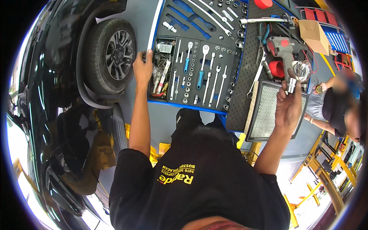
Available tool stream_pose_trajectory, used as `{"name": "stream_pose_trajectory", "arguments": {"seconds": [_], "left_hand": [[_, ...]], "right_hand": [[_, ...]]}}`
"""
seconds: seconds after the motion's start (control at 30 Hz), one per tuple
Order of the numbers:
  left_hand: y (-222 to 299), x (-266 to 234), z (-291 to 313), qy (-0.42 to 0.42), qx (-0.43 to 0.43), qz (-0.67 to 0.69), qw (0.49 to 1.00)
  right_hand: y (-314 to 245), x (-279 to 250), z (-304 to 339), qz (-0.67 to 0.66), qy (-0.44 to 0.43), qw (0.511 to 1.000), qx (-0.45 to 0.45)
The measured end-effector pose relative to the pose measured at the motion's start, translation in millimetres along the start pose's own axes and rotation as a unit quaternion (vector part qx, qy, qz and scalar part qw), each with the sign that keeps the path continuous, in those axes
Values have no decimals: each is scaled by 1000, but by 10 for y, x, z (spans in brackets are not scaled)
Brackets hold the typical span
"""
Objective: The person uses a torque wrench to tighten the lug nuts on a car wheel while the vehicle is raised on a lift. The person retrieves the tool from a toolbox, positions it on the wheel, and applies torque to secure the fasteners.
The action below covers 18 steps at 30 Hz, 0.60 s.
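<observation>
My left hand [143,69] is closed around the left edge of an open tool drawer [191,36], thumb on the drawer side. Foam trays in the drawer hold ratchets with blue grips, extension bars, wrenches and rows of sockets. An open box of small loose parts [161,65] lies by my left hand. At the right, my right hand [288,107] is raised with a shiny silver socket [292,85] between its fingers. Just beyond it, a grey impact wrench [285,48] lies on the cart's perforated black top [237,111].
An air filter [264,109] lies by my right forearm. Pliers [263,33], a red ring-shaped item [276,69] and a cardboard box [314,36] sit farther back. A black car with its wheel [115,55] stands left. Another person [341,103] is at the right, holding a tape measure [319,89].
</observation>
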<state>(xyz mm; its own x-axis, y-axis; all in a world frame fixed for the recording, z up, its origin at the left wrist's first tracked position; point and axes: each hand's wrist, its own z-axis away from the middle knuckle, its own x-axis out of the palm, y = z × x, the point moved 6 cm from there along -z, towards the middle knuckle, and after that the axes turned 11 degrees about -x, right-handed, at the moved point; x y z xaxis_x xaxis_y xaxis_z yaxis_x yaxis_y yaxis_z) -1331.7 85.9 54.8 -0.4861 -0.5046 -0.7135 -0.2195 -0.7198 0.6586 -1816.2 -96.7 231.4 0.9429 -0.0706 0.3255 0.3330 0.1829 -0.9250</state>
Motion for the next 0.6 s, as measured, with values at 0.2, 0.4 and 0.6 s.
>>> {"name": "stream_pose_trajectory", "arguments": {"seconds": [0.2, 0.4, 0.6], "left_hand": [[-200, 88, -111, 40, 59, -36, 997], [-56, 79, -31, -29, 18, 11, 999], [-73, 63, -28, 16, 97, -18, 995]], "right_hand": [[145, 90, 213, 37, -57, 996, 55], [-105, -222, 241, 418, -52, 898, -127], [-134, -527, 448, 569, -16, 812, -126]]}}
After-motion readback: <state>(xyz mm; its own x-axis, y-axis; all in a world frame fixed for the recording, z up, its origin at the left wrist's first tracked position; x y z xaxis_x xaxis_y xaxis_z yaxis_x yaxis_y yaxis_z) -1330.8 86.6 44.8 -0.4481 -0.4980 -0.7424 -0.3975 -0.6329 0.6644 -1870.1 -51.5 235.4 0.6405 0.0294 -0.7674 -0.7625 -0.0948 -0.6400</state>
